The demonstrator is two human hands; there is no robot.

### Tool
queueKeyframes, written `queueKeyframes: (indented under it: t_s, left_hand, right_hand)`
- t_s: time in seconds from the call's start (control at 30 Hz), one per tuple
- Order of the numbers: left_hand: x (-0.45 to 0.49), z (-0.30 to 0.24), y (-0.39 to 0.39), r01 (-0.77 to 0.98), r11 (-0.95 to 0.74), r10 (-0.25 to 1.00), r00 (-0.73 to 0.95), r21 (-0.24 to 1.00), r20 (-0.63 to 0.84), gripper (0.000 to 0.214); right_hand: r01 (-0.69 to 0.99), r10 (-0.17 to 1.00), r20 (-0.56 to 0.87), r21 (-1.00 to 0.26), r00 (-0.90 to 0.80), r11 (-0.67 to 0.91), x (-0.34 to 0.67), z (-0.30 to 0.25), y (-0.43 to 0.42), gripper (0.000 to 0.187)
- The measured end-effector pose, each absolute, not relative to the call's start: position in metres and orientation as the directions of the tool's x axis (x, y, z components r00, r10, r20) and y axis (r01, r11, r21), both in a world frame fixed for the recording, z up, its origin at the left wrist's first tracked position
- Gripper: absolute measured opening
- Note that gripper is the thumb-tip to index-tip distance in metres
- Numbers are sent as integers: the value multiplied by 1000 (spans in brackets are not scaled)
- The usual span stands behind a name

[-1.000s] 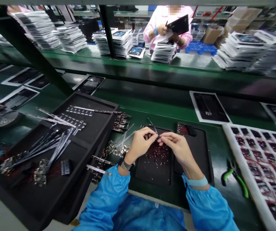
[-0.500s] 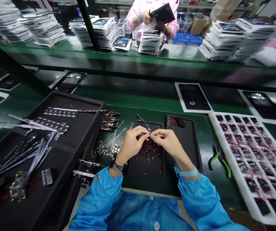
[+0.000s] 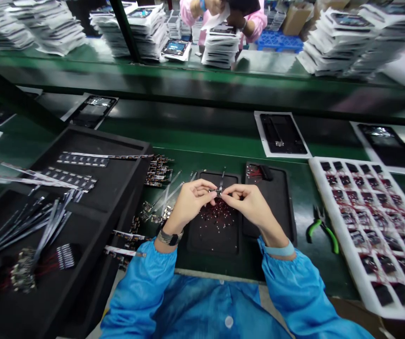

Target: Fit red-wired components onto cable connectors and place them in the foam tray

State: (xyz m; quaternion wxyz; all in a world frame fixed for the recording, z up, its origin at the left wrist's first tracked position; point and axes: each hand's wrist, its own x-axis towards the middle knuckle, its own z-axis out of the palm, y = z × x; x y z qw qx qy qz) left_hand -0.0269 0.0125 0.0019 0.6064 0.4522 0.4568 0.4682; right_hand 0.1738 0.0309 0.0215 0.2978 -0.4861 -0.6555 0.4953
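Pinched between thumb and fingers of my left hand [image 3: 192, 201] is a small circuit board [image 3: 218, 192] with a thin flex cable [image 3: 222, 175] sticking up away from me. My right hand [image 3: 247, 203] pinches at the board's right side; whether it also grips a tiny part there is hidden. Both hands hover over a black tray [image 3: 211, 242] strewn with small red and white bits [image 3: 220, 216]. To its right lies a second black tray [image 3: 273, 207] with a black piece and red wires [image 3: 264, 173] at its top.
Green-handled pliers [image 3: 320, 226] lie right of the trays, beside a white foam tray [image 3: 351, 263] of wired parts. Left are large black trays [image 3: 93, 212] with cable strips, and loose boards [image 3: 153, 214]. Device shells [image 3: 282, 134] lie beyond. A co-worker in pink [image 3: 255, 26] stands opposite.
The flex cable has swung from slanting left to nearly upright, and the board shows more between my fingers. My right fingers have shifted slightly. The whole view has tilted down a little.
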Motion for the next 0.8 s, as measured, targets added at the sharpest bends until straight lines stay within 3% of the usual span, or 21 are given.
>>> queueKeyframes:
  t_s: [0.33, 0.8]
  left_hand:
    - [-33, 11, 12, -92, 151, 971, 200, 984, -130, 14]
    - [-33, 1, 12, -79, 144, 971, 204, 986, -126, 14]
  right_hand:
    - [375, 893, -138, -926, -428, 37, 176, 21, 30, 30]
    - [392, 896, -160, -920, -413, 17, 175, 19, 29, 30]
